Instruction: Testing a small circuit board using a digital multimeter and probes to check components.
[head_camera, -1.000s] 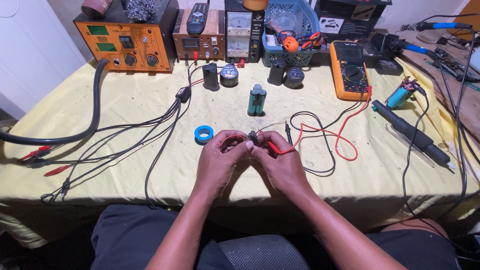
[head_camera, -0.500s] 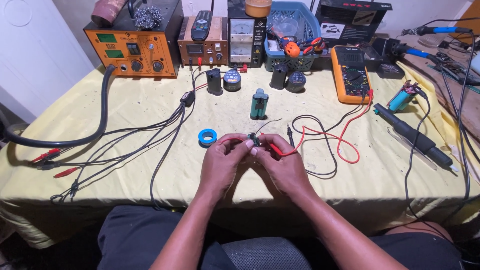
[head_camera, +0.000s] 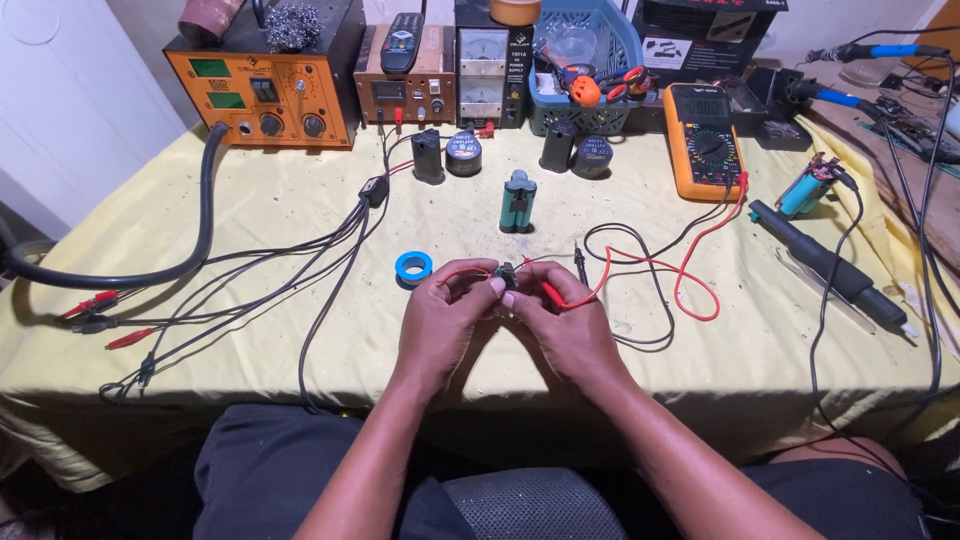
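1. Against the pictures from a moment earlier, very little has changed: both hands sit at the same spot over the yellow tablecloth (head_camera: 250, 330), close to the table's near edge, and the things on the cloth lie where they lay. Only the camera's view seems to have shifted slightly.
2. I judge from this that the work is in a fine, fiddly phase done with the fingertips alone, not a reach or a carry.
3. The left hand (head_camera: 440, 325) is curled, thumb and fingertips pinched on a small dark part (head_camera: 505, 275) with thin red wires coming off it.
4. The right hand (head_camera: 570, 325) meets it from the other side, its fingertips closed on the same part; a red test probe (head_camera: 556, 294) lies under or against its fingers, but I cannot tell whether it is gripped.
5. The small dark part sits exactly between the two sets of fingertips, held just above the cloth and mostly hidden by them.
6. A blue tape roll (head_camera: 413, 267) lies just beside the left hand's knuckles.
7. A green battery pack (head_camera: 518, 201) stands a little beyond the hands.
8. The red lead (head_camera: 690, 290) and a black lead loop away to the right toward the orange multimeter (head_camera: 704, 140).
9. A black soldering tool (head_camera: 830, 268) lies well apart on the right.
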